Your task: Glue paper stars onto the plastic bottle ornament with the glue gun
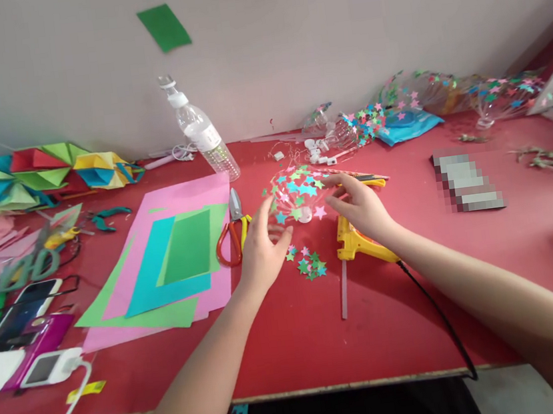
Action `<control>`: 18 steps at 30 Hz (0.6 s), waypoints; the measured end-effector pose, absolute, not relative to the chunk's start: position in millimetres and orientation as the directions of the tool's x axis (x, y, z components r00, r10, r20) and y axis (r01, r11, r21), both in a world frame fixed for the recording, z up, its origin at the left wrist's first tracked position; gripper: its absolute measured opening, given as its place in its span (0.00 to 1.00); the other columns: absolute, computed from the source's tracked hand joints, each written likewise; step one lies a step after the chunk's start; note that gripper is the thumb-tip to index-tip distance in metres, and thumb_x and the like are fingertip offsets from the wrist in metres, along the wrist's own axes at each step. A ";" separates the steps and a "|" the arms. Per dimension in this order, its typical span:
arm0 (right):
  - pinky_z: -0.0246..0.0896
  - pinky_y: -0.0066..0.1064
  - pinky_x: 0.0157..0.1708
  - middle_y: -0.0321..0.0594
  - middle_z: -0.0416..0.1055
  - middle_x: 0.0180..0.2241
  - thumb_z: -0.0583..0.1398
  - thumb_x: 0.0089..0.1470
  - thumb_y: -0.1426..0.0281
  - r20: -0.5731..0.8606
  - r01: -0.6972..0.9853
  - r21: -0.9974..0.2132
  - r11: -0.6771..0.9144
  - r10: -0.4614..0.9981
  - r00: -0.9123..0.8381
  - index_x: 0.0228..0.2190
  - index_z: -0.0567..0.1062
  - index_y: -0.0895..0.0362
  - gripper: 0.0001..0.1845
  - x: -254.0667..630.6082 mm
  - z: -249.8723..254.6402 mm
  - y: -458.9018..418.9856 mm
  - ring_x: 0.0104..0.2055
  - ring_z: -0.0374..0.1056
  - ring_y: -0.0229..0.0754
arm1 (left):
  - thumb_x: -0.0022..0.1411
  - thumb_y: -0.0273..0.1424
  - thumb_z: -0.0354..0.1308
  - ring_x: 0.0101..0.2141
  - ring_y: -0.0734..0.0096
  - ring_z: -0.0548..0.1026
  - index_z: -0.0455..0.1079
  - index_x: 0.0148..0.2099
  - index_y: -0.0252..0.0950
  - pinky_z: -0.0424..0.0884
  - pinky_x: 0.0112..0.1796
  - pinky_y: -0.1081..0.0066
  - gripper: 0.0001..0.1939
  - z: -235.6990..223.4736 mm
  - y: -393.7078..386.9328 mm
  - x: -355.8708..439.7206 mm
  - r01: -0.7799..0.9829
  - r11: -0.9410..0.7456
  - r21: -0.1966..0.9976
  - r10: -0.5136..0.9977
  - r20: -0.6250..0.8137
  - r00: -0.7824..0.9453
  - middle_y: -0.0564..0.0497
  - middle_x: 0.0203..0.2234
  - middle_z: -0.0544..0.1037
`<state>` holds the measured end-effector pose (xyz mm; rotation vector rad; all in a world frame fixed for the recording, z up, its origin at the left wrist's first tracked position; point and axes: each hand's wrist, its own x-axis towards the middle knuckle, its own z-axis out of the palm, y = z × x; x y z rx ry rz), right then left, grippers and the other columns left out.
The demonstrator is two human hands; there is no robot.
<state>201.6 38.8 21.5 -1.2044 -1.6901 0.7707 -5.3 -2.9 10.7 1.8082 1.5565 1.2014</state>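
Between my two hands on the red table stands a clear plastic piece with thin strips fanning out [300, 194], dotted with pink, green and blue paper stars. My left hand [263, 242] is at its left side, fingers spread and curved. On the other side my right hand [357, 204] has its fingers apart near the strips; whether either hand touches them I cannot tell. Loose paper stars [310, 264] lie in front of it. A yellow glue gun [362, 247] with a glue stick [343, 293] rests under my right hand. Scissors [230, 243] lie beside my left hand.
Coloured paper sheets [188, 251] are stacked on the left. A plastic bottle [208, 141] leans against the wall. Folded paper shapes [50, 167], a phone [29, 308] and pliers [107, 220] are farther left. Behind stand more star-covered pieces [364, 122] and a blue packet [410, 127].
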 end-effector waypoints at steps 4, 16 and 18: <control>0.64 0.39 0.43 0.40 0.72 0.39 0.57 0.53 0.72 0.446 0.506 -0.732 0.456 0.882 -0.148 0.39 0.73 0.54 0.11 204.0 22.7 38.3 0.39 0.66 0.42 | 0.57 0.27 0.60 0.33 0.74 0.75 0.58 0.58 0.40 0.75 0.33 0.74 0.27 5.9 -1.1 -5.9 0.516 -0.253 0.818 0.942 0.329 -0.059 0.46 0.45 0.71; 0.68 0.35 0.38 0.43 0.67 0.45 0.58 0.47 0.73 0.349 0.322 -0.880 0.350 0.935 -0.066 0.44 0.64 0.55 0.20 200.2 16.7 39.9 0.36 0.67 0.37 | 0.60 0.28 0.57 0.37 0.72 0.76 0.65 0.49 0.38 0.75 0.38 0.72 0.14 2.9 4.7 -5.1 0.429 -0.272 0.861 0.937 0.339 -0.087 0.48 0.41 0.72; 0.68 0.34 0.36 0.44 0.65 0.47 0.58 0.46 0.74 0.321 0.291 -0.897 0.331 0.943 -0.083 0.43 0.63 0.55 0.20 199.1 16.2 38.9 0.35 0.68 0.36 | 0.60 0.28 0.56 0.39 0.70 0.76 0.66 0.47 0.38 0.74 0.40 0.71 0.11 1.7 6.3 -6.9 0.418 -0.288 0.862 0.926 0.361 -0.108 0.47 0.41 0.73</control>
